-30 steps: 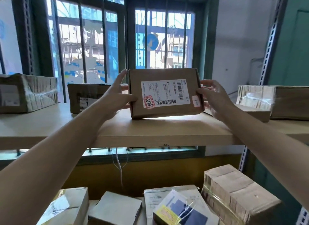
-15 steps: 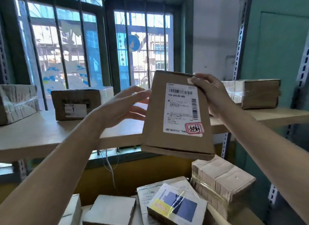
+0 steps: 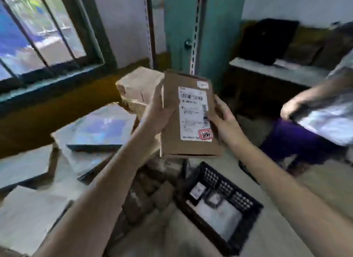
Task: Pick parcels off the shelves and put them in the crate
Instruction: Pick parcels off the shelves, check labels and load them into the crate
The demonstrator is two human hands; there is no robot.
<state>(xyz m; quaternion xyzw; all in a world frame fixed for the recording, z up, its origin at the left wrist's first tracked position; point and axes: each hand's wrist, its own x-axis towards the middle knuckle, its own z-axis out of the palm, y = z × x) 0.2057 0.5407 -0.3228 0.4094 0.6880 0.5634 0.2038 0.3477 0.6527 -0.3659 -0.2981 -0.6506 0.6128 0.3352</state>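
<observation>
Gripped at both long edges, the brown parcel (image 3: 172, 142) is held upright at the centre of view. The left hand (image 3: 158, 111) is curled round its 9 o'clock edge and the right hand (image 3: 223, 119) is clasped on its 3 o'clock edge, beside the white label (image 3: 193, 113). A red stamp (image 3: 205, 133) is noted at the label's lower corner. The parcel is carried clear of all surfaces. The black crate (image 3: 219, 182) is seen on the floor at 6 o'clock from the parcel, with pale parcels inside it; the view is blurred. Stacked boxes (image 3: 139, 84) are recorded just behind the left hand, at 10 o'clock. At 3 o'clock, another person's hand (image 3: 288, 107) is seen on a pale, blurred item.
</observation>
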